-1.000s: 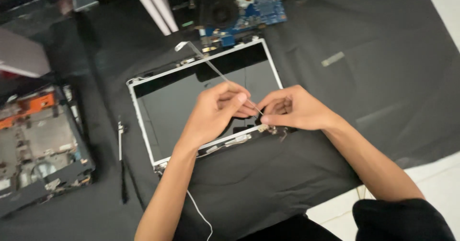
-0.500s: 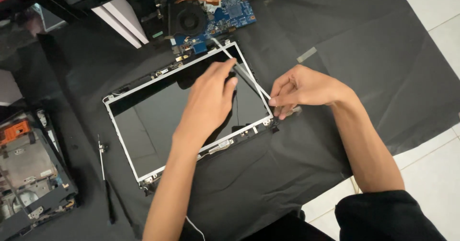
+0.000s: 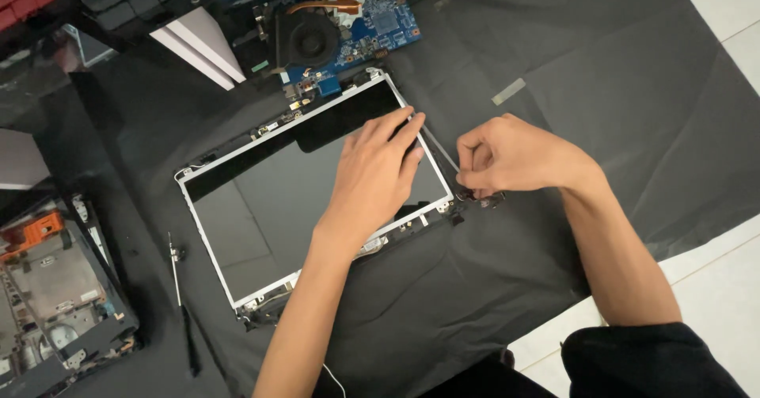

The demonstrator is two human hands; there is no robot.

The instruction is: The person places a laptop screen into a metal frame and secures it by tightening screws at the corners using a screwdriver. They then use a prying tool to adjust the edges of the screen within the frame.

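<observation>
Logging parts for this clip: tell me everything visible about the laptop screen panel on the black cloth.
The screen panel is a flat rectangle with a dark glossy face in a thin silver frame, lying face up and askew on the black cloth. Small brackets and cable ends show along its edges. The left hand rests flat on it; the right hand pinches a hinge piece at its near right corner.

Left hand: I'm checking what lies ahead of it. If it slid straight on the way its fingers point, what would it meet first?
The left hand lies flat on the laptop screen panel, fingers pointing up-right. Going on, they would likely first meet the thin metal side strip at the panel's edge, then black cloth.
</observation>
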